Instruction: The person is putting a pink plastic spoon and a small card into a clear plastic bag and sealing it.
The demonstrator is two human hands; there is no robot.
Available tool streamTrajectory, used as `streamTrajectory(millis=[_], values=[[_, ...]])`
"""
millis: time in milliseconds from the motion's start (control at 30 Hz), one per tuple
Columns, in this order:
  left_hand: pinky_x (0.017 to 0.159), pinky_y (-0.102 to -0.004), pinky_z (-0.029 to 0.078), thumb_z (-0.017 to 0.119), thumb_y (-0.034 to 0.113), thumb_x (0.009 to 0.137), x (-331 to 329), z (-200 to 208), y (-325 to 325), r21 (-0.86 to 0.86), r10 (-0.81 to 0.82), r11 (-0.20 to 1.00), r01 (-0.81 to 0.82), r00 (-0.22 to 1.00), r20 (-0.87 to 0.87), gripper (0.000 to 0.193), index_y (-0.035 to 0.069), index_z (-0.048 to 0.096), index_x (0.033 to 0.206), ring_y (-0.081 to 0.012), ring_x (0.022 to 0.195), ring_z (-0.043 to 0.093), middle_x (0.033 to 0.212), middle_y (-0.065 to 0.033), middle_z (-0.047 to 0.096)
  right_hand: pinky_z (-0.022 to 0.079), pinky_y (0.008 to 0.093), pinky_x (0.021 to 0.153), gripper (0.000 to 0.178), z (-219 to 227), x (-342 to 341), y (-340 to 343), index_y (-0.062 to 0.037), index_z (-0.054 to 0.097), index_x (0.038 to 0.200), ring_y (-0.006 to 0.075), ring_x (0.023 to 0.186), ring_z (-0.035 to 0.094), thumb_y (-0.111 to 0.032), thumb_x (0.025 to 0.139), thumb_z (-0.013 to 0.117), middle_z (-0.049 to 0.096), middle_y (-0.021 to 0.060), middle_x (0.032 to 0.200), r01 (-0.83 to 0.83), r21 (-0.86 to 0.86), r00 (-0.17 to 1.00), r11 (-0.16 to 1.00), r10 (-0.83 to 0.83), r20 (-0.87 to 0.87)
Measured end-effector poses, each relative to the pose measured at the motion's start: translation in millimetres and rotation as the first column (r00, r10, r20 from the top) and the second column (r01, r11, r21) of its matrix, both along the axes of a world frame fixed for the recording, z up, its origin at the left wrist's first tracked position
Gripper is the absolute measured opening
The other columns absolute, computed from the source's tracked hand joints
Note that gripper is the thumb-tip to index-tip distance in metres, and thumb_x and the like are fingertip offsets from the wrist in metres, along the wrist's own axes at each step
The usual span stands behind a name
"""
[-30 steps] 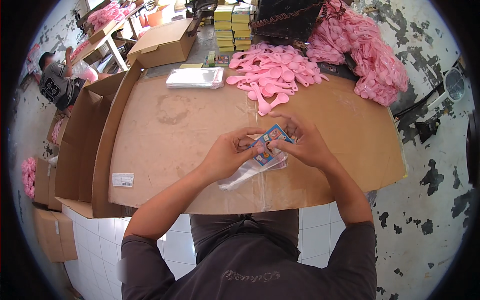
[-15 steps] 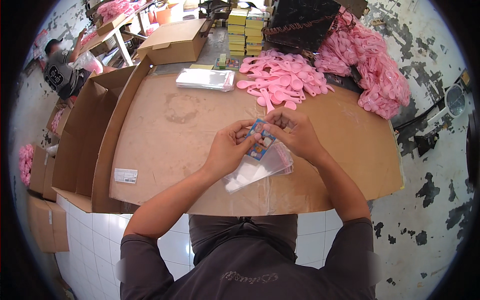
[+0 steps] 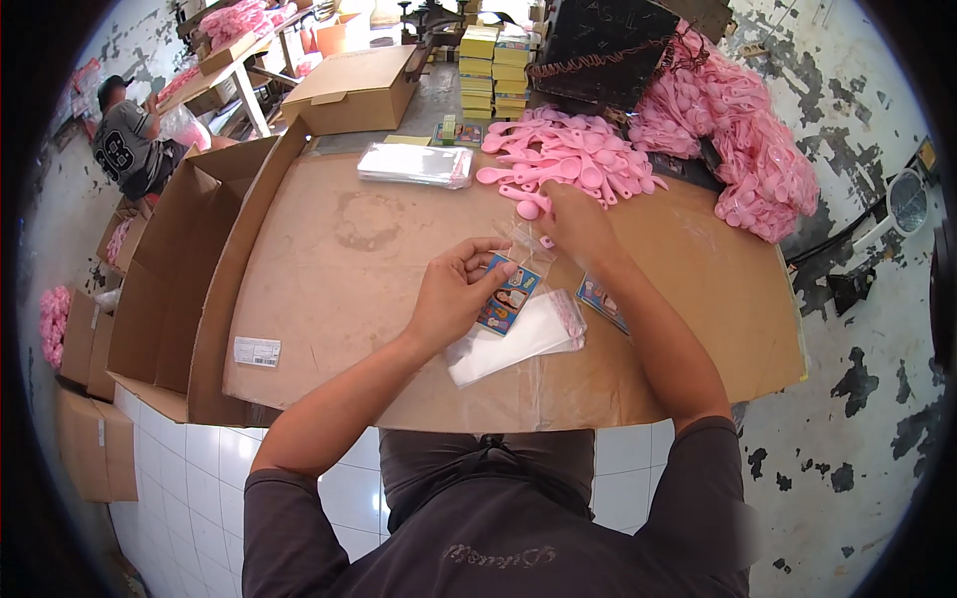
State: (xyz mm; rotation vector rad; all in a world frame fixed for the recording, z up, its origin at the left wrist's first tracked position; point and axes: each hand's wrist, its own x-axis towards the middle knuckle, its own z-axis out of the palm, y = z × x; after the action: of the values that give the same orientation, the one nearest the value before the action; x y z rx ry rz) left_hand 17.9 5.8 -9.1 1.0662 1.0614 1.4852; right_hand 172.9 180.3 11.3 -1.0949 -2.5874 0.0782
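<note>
Pinching printed sachet (image 3: pixel 506 295), left hand (image 3: pixel 454 294); right hand (image 3: pixel 578 221) outstretched, fingering pink spoons (image 3: pixel 568 169).

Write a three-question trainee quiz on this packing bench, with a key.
1. True or false: the left hand holds a clear bag with a printed card.
2. The right hand reaches toward: A) the cardboard box, B) the pink spoon pile, C) the yellow boxes?
3. What lies flat under the held bag?

Key: 1 true. 2 B. 3 A stack of clear bags.
</note>
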Motion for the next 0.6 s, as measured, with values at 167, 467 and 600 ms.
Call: streamTrajectory(millis=[167, 467, 600], values=[[0.077, -0.0218, 0.057, 0.067, 0.007, 0.098, 0.2, 3.0, -3.8, -0.033, -0.026, 0.999, 0.027, 1.0, 0.008, 0.035, -0.004, 0.058, 0.129, -0.009, 0.09, 0.07, 0.105, -0.0104, 0.073, 0.057, 0.0328, 0.073, 0.048, 43.4, 21.6, -29.7, -0.0015, 0.055, 0.135, 0.0206, 0.088, 0.071, -0.002, 0.088, 0.066, 0.066, 0.0164, 0.105, -0.107, -0.428, 0.938, 0.897, -0.051, -0.342], [0.081, -0.024, 0.058, 0.066, 0.006, 0.098, 10.8, -3.8, -4.1, -0.024, -0.128, 0.991, 0.129, 0.992, 0.021, 0.031, -0.007, 0.06, 0.126, -0.0117, 0.095, 0.07, 0.11, -0.0125, 0.072, 0.056, 0.0263, 0.078, 0.062, 29.3, 41.0, -77.2, -0.0022, 0.04, 0.147, 0.0153, 0.093, 0.069, 0.005, 0.09, 0.065, 0.061, 0.0119, 0.115, -0.617, -0.432, 0.5, 0.658, -0.095, -0.861], [0.079, -0.024, 0.058, 0.065, 0.009, 0.099, 7.4, -4.9, -1.8, -0.072, -0.145, 0.986, 0.147, 0.989, 0.04, 0.031, -0.006, 0.061, 0.126, -0.0117, 0.094, 0.07, 0.11, -0.013, 0.073, 0.054, 0.0272, 0.083, 0.056, 6.5, 42.3, -79.1, -0.0019, 0.043, 0.144, 0.0157, 0.098, 0.066, 0.004, 0.092, 0.064, 0.06, 0.0107, 0.117, -0.65, -0.382, 0.467, 0.657, -0.051, -0.883]])
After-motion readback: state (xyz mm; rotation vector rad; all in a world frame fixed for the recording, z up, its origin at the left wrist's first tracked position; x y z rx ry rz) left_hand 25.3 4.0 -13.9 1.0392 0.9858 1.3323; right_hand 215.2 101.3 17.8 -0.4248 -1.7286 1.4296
